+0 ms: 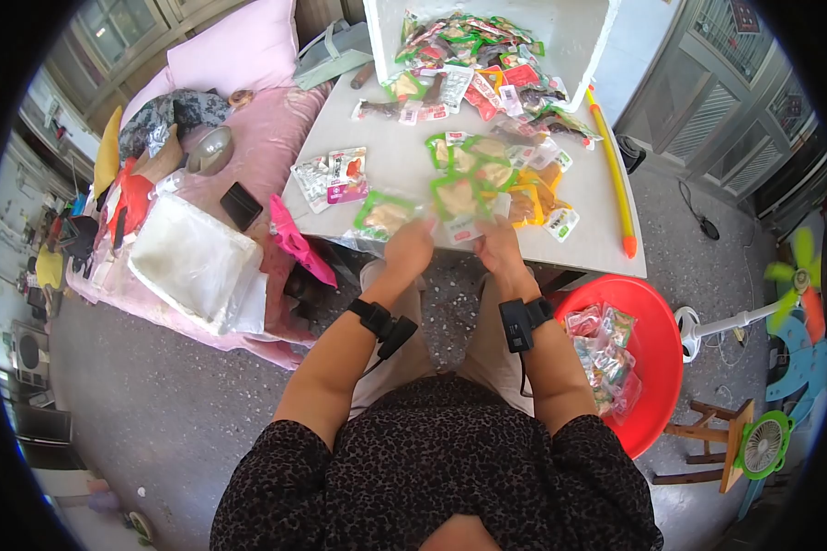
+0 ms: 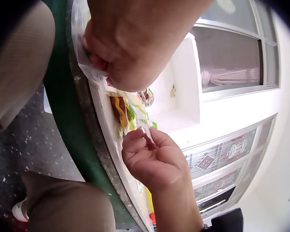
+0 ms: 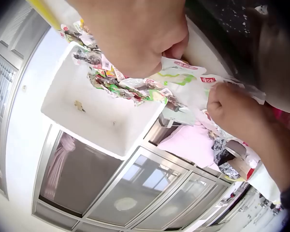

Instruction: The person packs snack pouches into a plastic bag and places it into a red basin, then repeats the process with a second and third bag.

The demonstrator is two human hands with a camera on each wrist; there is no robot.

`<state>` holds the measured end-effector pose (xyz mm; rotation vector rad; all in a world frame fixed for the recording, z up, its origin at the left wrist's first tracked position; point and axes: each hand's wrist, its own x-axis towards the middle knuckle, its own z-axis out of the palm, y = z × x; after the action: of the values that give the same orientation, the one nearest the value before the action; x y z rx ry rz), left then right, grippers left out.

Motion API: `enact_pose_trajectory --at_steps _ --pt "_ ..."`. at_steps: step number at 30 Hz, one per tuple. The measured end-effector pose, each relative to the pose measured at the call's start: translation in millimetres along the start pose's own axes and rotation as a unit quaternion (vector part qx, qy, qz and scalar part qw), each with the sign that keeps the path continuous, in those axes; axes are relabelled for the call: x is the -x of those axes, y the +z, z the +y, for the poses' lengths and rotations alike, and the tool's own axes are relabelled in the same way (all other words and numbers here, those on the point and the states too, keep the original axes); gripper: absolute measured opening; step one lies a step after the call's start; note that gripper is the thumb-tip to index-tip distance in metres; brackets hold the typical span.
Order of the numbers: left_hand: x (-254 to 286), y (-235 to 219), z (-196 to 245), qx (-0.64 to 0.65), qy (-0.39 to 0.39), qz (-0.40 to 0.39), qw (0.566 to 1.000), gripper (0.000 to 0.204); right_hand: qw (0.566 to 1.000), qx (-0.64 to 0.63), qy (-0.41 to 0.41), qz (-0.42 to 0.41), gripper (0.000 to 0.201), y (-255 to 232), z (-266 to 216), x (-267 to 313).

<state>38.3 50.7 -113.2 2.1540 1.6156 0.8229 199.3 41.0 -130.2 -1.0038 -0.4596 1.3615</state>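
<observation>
My left hand (image 1: 408,250) grips the edge of a clear packet with a green border (image 1: 385,215) at the table's front edge. The right hand (image 1: 500,248) pinches a second green-edged packet (image 1: 458,198), slightly blurred. In the left wrist view, the left hand (image 2: 130,43) has curled fingers around clear plastic, and the right hand (image 2: 157,159) pinches a pale corner. The right wrist view shows the right hand (image 3: 135,38) at a green-and-white packet (image 3: 176,77), beside the left hand (image 3: 239,108) on a red-labelled one. Yellow-edged packets (image 1: 526,204) lie to the right.
A white foam box (image 1: 574,55) holding many packets lies behind loose ones. Silver and purple packets (image 1: 346,174) lie at the left. A yellow tube (image 1: 613,174) runs along the table's right side. A red basin (image 1: 663,367) with packets stands below right; a pink-covered bed (image 1: 271,119) is left.
</observation>
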Motion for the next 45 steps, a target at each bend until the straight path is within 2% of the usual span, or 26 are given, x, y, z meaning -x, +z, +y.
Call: enact_pose_trajectory --at_steps 2,4,5,6,8,11,14,17,19,23,25,26,29,35,38,41,44,45 --pt "-3.6 -1.6 -1.4 0.022 0.004 -0.007 1.000 0.013 0.999 -0.003 -0.037 0.033 0.017 9.1 -3.8 5.4" --pt "-9.1 -8.7 -0.6 0.061 0.028 -0.015 0.998 0.014 0.991 0.072 -0.110 0.028 0.013 10.0 -8.0 12.5" --pt "-13.5 -9.3 -2.0 0.073 -0.002 -0.043 0.996 0.019 0.983 0.109 -0.147 0.025 0.011 9.1 -9.6 16.9" --pt "-19.4 -10.1 -3.8 0.085 -0.032 -0.071 0.993 0.023 0.952 0.204 -0.226 0.007 0.011 8.6 -11.6 21.3" --pt "-28.6 -7.5 -11.5 0.136 -0.072 -0.097 0.983 0.028 0.845 0.382 -0.373 -0.030 0.010 6.1 -14.1 29.4" --pt "-33.7 -3.0 -17.2 0.228 -0.114 -0.089 0.963 0.026 0.743 0.444 -0.482 -0.136 0.012 -5.5 -9.4 32.6" --pt "-32.1 -15.5 -6.1 0.254 -0.163 -0.087 0.949 0.020 0.726 0.490 -0.451 -0.174 0.015 -17.2 -11.0 40.3" --pt "-38.9 3.6 -31.8 0.259 -0.164 -0.093 0.947 0.015 0.675 0.565 -0.449 -0.153 0.015 -35.4 -1.0 41.4" --pt "-40.3 7.6 -36.8 0.273 -0.155 -0.096 0.945 0.014 0.621 0.614 -0.464 -0.151 0.015 -36.5 3.2 46.6" --pt "-36.8 5.9 -29.8 0.082 -0.028 -0.056 0.995 0.012 0.516 0.689 -0.480 -0.170 0.013 -31.2 7.1 51.4" --pt "-28.8 -14.5 -6.9 -0.033 0.019 -0.042 0.998 0.012 0.501 0.689 -0.490 -0.185 0.013 -32.0 5.9 54.6" --pt "-26.3 -19.3 -2.7 -0.041 0.026 -0.044 0.998 0.012 0.492 0.689 -0.496 -0.192 0.013 -31.8 5.2 55.0" --pt "-20.8 -19.1 4.9 -0.031 0.043 -0.045 0.998 0.013 0.488 0.689 -0.503 -0.188 0.013 -31.2 3.6 55.0" --pt "-9.5 -18.8 30.4 0.078 0.061 -0.034 0.994 0.014 0.544 0.635 -0.523 -0.163 0.017 9.6 18.2 43.0" --pt "-12.9 -13.5 24.8 0.117 0.046 -0.029 0.992 0.014 0.545 0.629 -0.547 -0.091 0.021 19.3 29.5 33.8" --pt "-15.1 -17.5 17.6 0.133 0.033 -0.024 0.990 0.014 0.574 0.660 -0.484 0.012 0.020 24.2 14.5 40.4" --pt "-11.9 -7.0 9.5 0.140 0.043 0.010 0.989 0.013 0.682 0.634 -0.364 -0.030 0.025 10.5 11.1 35.3" --pt "-12.0 -1.2 6.0 0.141 0.042 0.016 0.989 0.013 0.719 0.598 -0.352 -0.028 0.024 10.9 12.9 35.8"
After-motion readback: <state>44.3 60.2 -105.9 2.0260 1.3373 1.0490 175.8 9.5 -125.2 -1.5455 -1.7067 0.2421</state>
